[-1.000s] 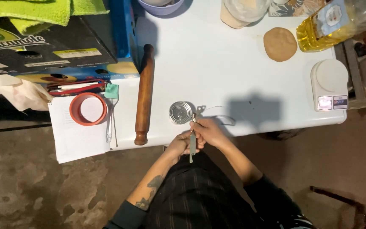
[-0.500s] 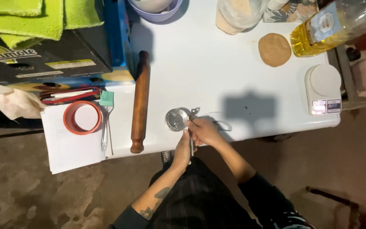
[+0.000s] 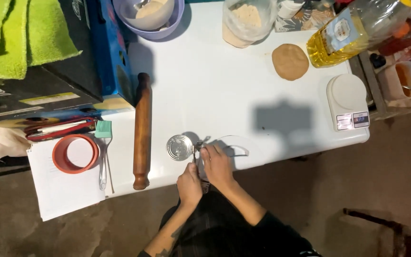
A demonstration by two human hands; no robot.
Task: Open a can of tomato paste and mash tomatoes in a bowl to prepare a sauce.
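Note:
A small round metal tin [image 3: 179, 147] stands near the front edge of the white table [image 3: 224, 90]. A metal can opener [image 3: 197, 151] is clamped against its right side. My left hand [image 3: 189, 183] grips the opener's lower handles just off the table edge. My right hand [image 3: 216, 163] is closed on the opener's upper part, right of the tin. How far the lid is cut cannot be made out.
A wooden rolling pin [image 3: 141, 129] lies left of the tin. Further left are a red ring [image 3: 75, 153], a brush [image 3: 103, 152] and white paper [image 3: 60, 183]. A flat dough disc [image 3: 290, 61], oil bottle [image 3: 353, 33], white kitchen scale [image 3: 348, 101], flour jar [image 3: 248, 20] and purple bowl [image 3: 151, 16] stand further back.
Both hands stay on the opener at the tin; the view has shifted slightly, and the right hand has turned a little on the opener.

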